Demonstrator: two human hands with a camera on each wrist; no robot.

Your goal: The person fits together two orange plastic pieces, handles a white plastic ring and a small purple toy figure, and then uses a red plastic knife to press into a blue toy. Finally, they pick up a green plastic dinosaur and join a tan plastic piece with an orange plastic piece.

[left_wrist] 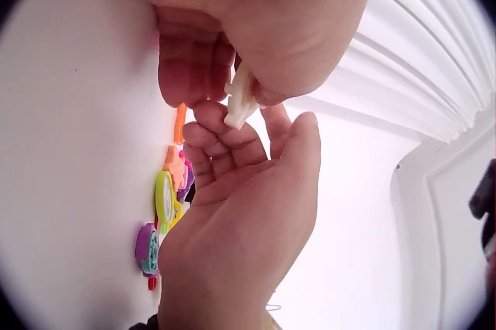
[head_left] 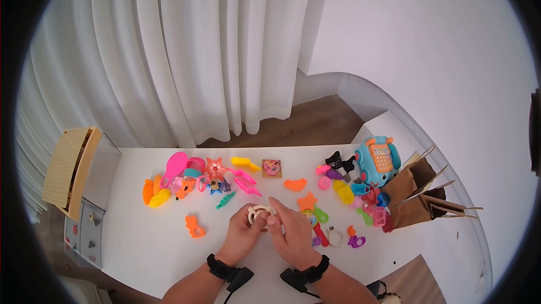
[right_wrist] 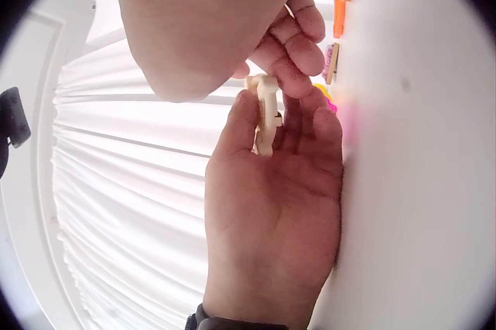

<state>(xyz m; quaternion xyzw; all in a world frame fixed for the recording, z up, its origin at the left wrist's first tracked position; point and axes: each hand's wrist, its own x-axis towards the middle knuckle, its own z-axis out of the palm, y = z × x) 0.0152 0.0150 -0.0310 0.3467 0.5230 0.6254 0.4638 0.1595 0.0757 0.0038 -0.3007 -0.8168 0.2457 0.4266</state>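
A cream ring-shaped plastic piece (head_left: 253, 211) is held up over the white table, between both hands. My left hand (head_left: 236, 236) grips it with thumb and fingers; the right wrist view shows the left thumb lying along the side of the cream piece (right_wrist: 269, 113). At its other edge my right hand (head_left: 294, 237) pinches it by thumb and fingers, the index finger pointing away. Seen edge-on in the left wrist view, the cream piece (left_wrist: 240, 101) has small tabs, and its upper part is hidden by the left hand. An orange figure-shaped toy (head_left: 195, 227) lies left of the hands.
Toys crowd the table's left back, among them a pink paddle (head_left: 176, 165). Right of the hands lie a green toy (head_left: 320, 215), a white ring (head_left: 335, 237) and a purple toy (head_left: 357, 241). A toy phone (head_left: 378, 160) and paper bags (head_left: 411, 183) stand at the right; a wooden-lidded box (head_left: 72, 168) stands left.
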